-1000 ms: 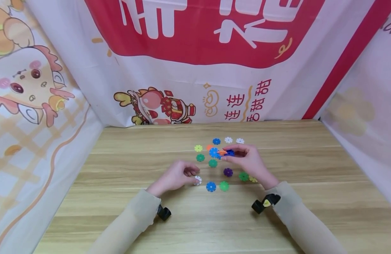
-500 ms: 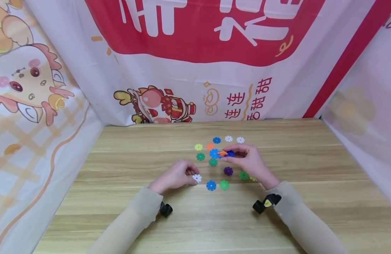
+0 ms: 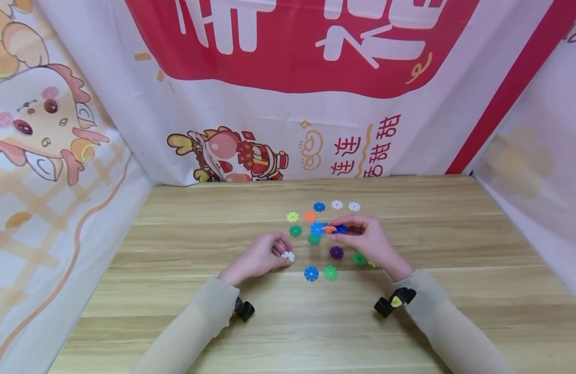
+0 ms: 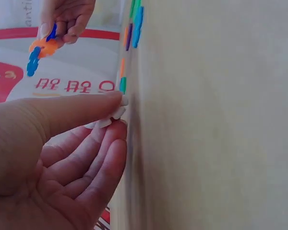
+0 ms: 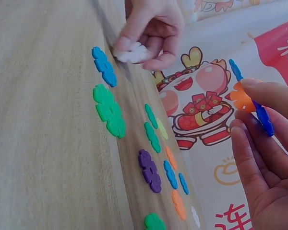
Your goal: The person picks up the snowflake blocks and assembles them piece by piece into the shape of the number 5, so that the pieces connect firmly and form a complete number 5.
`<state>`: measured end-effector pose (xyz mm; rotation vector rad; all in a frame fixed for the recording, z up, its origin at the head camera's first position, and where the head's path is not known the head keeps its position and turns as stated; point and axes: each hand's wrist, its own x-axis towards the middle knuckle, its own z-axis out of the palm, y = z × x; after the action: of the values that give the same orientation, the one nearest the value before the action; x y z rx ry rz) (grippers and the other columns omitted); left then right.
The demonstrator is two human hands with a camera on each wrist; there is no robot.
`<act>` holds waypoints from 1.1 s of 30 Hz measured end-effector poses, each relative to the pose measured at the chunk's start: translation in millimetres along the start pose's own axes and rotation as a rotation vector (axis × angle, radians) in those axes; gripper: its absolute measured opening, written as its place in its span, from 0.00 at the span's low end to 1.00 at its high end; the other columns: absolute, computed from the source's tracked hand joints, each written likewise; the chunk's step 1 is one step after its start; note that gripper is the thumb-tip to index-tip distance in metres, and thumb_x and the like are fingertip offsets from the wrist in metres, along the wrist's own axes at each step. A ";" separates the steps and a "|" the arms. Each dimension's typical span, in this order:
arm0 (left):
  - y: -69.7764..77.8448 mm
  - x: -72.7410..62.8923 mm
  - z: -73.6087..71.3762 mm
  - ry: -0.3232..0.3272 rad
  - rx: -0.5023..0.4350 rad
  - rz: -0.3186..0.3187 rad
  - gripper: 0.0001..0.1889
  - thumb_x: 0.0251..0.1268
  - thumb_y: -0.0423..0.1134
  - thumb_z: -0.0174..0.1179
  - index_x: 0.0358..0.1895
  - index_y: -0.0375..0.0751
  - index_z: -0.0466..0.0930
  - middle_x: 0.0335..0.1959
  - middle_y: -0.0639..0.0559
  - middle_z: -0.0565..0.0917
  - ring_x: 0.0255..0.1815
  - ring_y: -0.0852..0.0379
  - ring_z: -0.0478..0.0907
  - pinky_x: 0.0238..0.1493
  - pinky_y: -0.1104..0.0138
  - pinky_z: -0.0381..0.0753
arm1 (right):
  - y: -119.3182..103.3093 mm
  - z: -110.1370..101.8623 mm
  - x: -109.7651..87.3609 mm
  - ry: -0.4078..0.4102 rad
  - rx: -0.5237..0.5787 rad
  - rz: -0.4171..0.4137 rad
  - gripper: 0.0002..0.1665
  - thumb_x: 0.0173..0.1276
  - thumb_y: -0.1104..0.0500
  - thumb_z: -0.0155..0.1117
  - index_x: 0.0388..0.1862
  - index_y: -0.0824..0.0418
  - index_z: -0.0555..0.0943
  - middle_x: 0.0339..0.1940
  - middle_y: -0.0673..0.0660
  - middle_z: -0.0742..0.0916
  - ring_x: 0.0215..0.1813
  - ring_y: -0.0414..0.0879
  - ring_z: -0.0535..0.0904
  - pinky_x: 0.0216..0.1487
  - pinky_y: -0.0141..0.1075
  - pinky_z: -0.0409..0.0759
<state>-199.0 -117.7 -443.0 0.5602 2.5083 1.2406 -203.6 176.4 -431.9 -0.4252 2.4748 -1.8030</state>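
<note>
Between thumb and fingertips, my left hand (image 3: 260,256) pinches a white notched snowflake disc (image 3: 288,256), also seen in the right wrist view as a white disc (image 5: 132,53) raised off the table. My right hand (image 3: 366,235) holds a joined piece of three snowflake discs in the air over the back of the group. In it an orange disc (image 5: 242,97) sits crosswise between a light blue disc (image 4: 32,62) and a dark blue disc (image 5: 263,119). The thumb and fingers grip it around the orange and dark blue discs.
Loose discs lie flat on the wooden table (image 3: 199,322): a blue disc (image 3: 311,274) and light green disc (image 3: 331,272) in front, a purple disc (image 3: 336,252) mid-group, several others behind. A yellow disc (image 3: 373,263) is partly under the right wrist. A printed cloth (image 3: 250,104) hangs behind.
My left hand has picked the white disc up from the table and shifted slightly away from me. My right hand, with the joined discs, has moved slightly right and nearer.
</note>
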 end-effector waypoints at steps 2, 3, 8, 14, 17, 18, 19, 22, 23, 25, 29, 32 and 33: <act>-0.6 1.1 -2.1 0.046 -0.054 0.002 0.10 0.60 0.30 0.73 0.42 0.40 0.84 0.34 0.54 0.84 0.36 0.56 0.81 0.39 0.64 0.83 | 1.3 -0.4 -0.1 -0.007 0.006 0.005 0.27 0.58 0.48 0.82 0.52 0.61 0.87 0.48 0.50 0.89 0.48 0.51 0.84 0.48 0.37 0.84; -0.1 1.6 -3.4 0.071 -0.074 0.005 0.09 0.60 0.31 0.73 0.42 0.41 0.85 0.35 0.54 0.84 0.36 0.56 0.81 0.40 0.63 0.83 | 2.0 -0.6 -0.3 -0.009 0.010 0.006 0.27 0.58 0.48 0.82 0.52 0.61 0.87 0.48 0.50 0.89 0.48 0.51 0.84 0.48 0.37 0.84; 5.8 3.4 -6.8 0.163 -0.090 0.001 0.07 0.60 0.35 0.75 0.39 0.45 0.87 0.35 0.56 0.86 0.37 0.56 0.83 0.42 0.62 0.84 | 4.4 -0.5 -1.0 -0.010 0.021 0.004 0.26 0.58 0.49 0.81 0.52 0.60 0.88 0.48 0.50 0.89 0.48 0.52 0.85 0.48 0.37 0.84; 13.1 4.6 -6.0 0.223 -0.101 0.012 0.06 0.61 0.37 0.75 0.39 0.47 0.89 0.35 0.58 0.87 0.38 0.59 0.84 0.42 0.64 0.84 | 3.5 0.4 -2.0 -0.015 0.016 0.010 0.23 0.59 0.50 0.81 0.52 0.57 0.88 0.49 0.50 0.89 0.49 0.51 0.85 0.48 0.38 0.84; 17.0 4.4 -5.3 0.243 -0.099 0.039 0.05 0.62 0.37 0.74 0.39 0.47 0.89 0.36 0.59 0.88 0.37 0.59 0.84 0.41 0.64 0.85 | 3.2 0.3 -2.3 -0.014 0.007 0.023 0.24 0.59 0.49 0.81 0.52 0.57 0.88 0.49 0.49 0.89 0.50 0.50 0.84 0.49 0.38 0.84; 18.1 4.5 -5.0 0.249 -0.096 0.049 0.05 0.62 0.37 0.74 0.39 0.47 0.89 0.36 0.59 0.88 0.37 0.60 0.84 0.41 0.64 0.85 | 3.0 0.3 -2.5 -0.014 0.003 0.027 0.25 0.58 0.49 0.81 0.52 0.58 0.88 0.50 0.49 0.89 0.50 0.50 0.84 0.49 0.38 0.84; 19.2 4.4 -4.6 0.254 -0.096 0.054 0.05 0.62 0.37 0.74 0.39 0.48 0.90 0.36 0.59 0.88 0.37 0.60 0.84 0.41 0.64 0.85 | 3.0 0.4 -2.7 -0.015 -0.004 0.031 0.26 0.58 0.49 0.81 0.53 0.58 0.88 0.50 0.49 0.89 0.50 0.50 0.84 0.50 0.38 0.83; 22.6 4.1 -3.6 0.267 -0.105 0.061 0.04 0.63 0.37 0.74 0.39 0.48 0.90 0.37 0.60 0.88 0.37 0.60 0.84 0.41 0.64 0.85 | 3.2 1.0 -2.9 -0.017 -0.020 0.038 0.27 0.59 0.48 0.81 0.54 0.60 0.87 0.51 0.48 0.89 0.51 0.49 0.84 0.50 0.38 0.84; 23.5 3.9 -3.1 0.270 -0.111 0.062 0.04 0.63 0.38 0.73 0.39 0.48 0.89 0.37 0.60 0.87 0.38 0.60 0.84 0.41 0.64 0.85 | 3.3 1.3 -3.0 -0.017 -0.022 0.038 0.27 0.59 0.49 0.81 0.54 0.59 0.87 0.51 0.48 0.89 0.51 0.49 0.84 0.50 0.38 0.84; 25.5 3.4 -2.4 0.280 -0.124 0.063 0.04 0.64 0.38 0.73 0.40 0.49 0.89 0.37 0.60 0.87 0.38 0.60 0.84 0.42 0.64 0.85 | 3.3 2.0 -3.0 -0.019 -0.021 0.034 0.25 0.60 0.50 0.80 0.54 0.59 0.87 0.51 0.49 0.89 0.50 0.49 0.84 0.49 0.38 0.84; 28.3 1.8 -1.5 0.300 -0.148 0.079 0.03 0.64 0.38 0.72 0.39 0.49 0.89 0.38 0.60 0.88 0.39 0.59 0.84 0.42 0.64 0.85 | 3.5 3.4 -2.9 -0.021 -0.012 0.024 0.23 0.61 0.51 0.80 0.52 0.58 0.88 0.50 0.50 0.89 0.49 0.50 0.84 0.49 0.37 0.84; 29.5 0.9 -1.2 0.309 -0.156 0.099 0.03 0.64 0.38 0.72 0.39 0.49 0.90 0.37 0.60 0.88 0.38 0.59 0.85 0.41 0.63 0.85 | 3.8 4.1 -2.8 -0.018 -0.011 0.012 0.20 0.61 0.54 0.80 0.51 0.57 0.89 0.49 0.50 0.89 0.48 0.50 0.85 0.48 0.37 0.84; 29.7 0.8 -1.2 0.310 -0.158 0.106 0.03 0.65 0.38 0.72 0.39 0.49 0.90 0.37 0.60 0.88 0.38 0.59 0.84 0.41 0.64 0.86 | 3.9 4.2 -2.9 -0.019 -0.011 0.005 0.19 0.62 0.55 0.80 0.51 0.58 0.88 0.49 0.50 0.89 0.48 0.50 0.85 0.48 0.37 0.85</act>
<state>-193.8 -101.7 -418.5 0.5002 2.6196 1.6621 -200.8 174.2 -437.2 -0.4338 2.4720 -1.7755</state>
